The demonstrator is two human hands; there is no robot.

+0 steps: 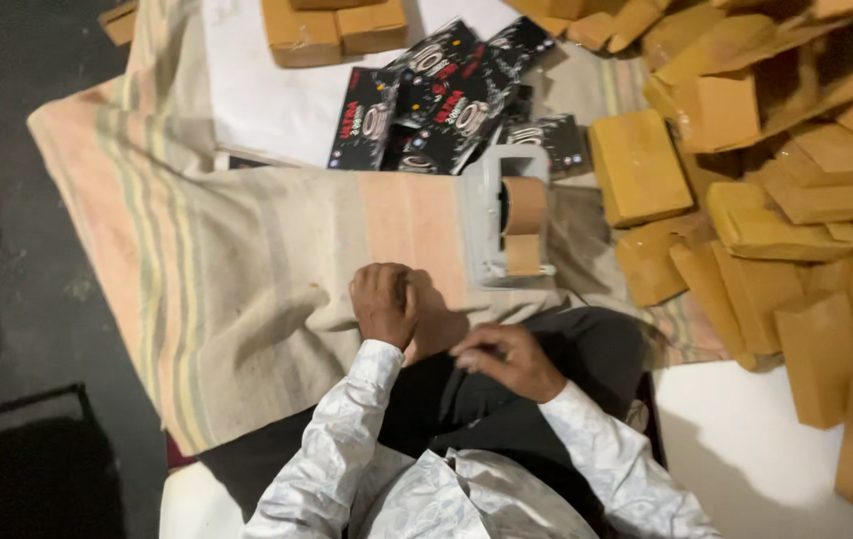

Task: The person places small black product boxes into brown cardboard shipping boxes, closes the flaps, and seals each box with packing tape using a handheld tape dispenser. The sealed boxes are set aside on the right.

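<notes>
My left hand (pixel 384 302) rests as a loose fist on the striped cloth (pixel 237 260), with nothing visible in it. My right hand (pixel 508 361) lies curled on my dark trouser leg, close to the left hand, and also shows nothing held. Just beyond both hands stands a white tape dispenser (pixel 506 215) with a roll of brown tape (pixel 523 207). Behind it lie several black printed boxes (pixel 451 100) on a white sheet (pixel 267 100).
A large heap of brown-wrapped packets (pixel 776 230) fills the right side. Two more brown packets (pixel 332 30) sit at the top. Dark floor (pixel 7 250) runs along the left, with a black object (pixel 37 459) at the lower left. A white surface (pixel 746 439) shows at the lower right.
</notes>
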